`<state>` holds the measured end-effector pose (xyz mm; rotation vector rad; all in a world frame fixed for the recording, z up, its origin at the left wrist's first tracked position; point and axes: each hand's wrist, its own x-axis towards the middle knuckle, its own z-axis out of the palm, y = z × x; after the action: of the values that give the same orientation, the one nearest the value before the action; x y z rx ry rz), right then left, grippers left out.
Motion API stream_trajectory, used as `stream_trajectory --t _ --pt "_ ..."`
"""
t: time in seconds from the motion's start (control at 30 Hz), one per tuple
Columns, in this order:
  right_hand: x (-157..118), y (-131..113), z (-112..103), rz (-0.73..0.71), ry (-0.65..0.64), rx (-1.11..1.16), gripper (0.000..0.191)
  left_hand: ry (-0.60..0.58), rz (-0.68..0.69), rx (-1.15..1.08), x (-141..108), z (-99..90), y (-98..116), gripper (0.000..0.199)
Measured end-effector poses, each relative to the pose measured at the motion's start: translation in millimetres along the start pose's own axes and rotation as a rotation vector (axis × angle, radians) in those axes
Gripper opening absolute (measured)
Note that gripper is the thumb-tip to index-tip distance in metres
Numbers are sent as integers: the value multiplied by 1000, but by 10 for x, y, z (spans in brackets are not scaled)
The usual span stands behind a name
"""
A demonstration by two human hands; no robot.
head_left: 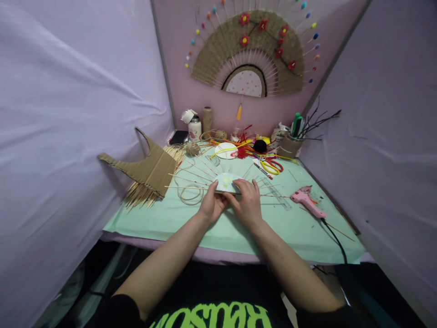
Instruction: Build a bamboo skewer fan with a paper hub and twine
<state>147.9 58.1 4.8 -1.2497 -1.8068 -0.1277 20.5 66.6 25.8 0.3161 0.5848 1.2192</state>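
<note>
Between my hands is a small half-round fan base, pale with yellow-green patches, with several thin sticks spreading out from its curved edge. My left hand grips its left end, thumb on top and fingers underneath. On its right end rests my right hand, fingers bent over the top face and thumb at the near edge. Left of the base, a loop of cord lies under the sticks. A clear ruler lies just right of my right hand.
Cut cardboard lies over a bundle of sticks at the left. A pink glue gun with a black cord sits at the right. Scissors, a twine ball and a pot of twigs stand farther back. A large fan hangs behind.
</note>
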Motion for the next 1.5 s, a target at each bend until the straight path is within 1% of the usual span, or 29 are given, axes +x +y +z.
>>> stream_trajectory --t 0.17,0.3,0.43,0.6,0.73,1.03,1.13,1.23,1.33,1.37,1.5 --pt "-9 -1 23 34 -13 10 33 10 50 83 22 -25 -43 23" --pt "-7 9 12 55 4 5 29 30 65 61 36 -42 -35 19" --pt "-12 55 -19 62 59 -36 28 39 86 46 33 -58 9 23" --pt "-26 157 -61 90 104 -73 27 95 114 48 28 -59 64 27" --pt "-32 232 -93 119 132 -88 23 126 125 35 42 -63 85 26" --pt "-35 295 -140 99 96 -54 20 130 129 31 59 -90 86 22" --pt "-27 344 -169 82 59 -26 24 140 126 22 61 -93 93 22" --pt "-17 381 -195 79 -10 13 28 162 121 17 70 -101 100 21" --pt "-13 343 -180 105 -65 10 31 177 113 21 75 -105 90 19" --pt "-13 312 -161 119 -76 -5 36 176 114 25 72 -103 81 19" --pt "-7 150 -43 198 -114 -124 70 126 147 65 41 -69 10 19"
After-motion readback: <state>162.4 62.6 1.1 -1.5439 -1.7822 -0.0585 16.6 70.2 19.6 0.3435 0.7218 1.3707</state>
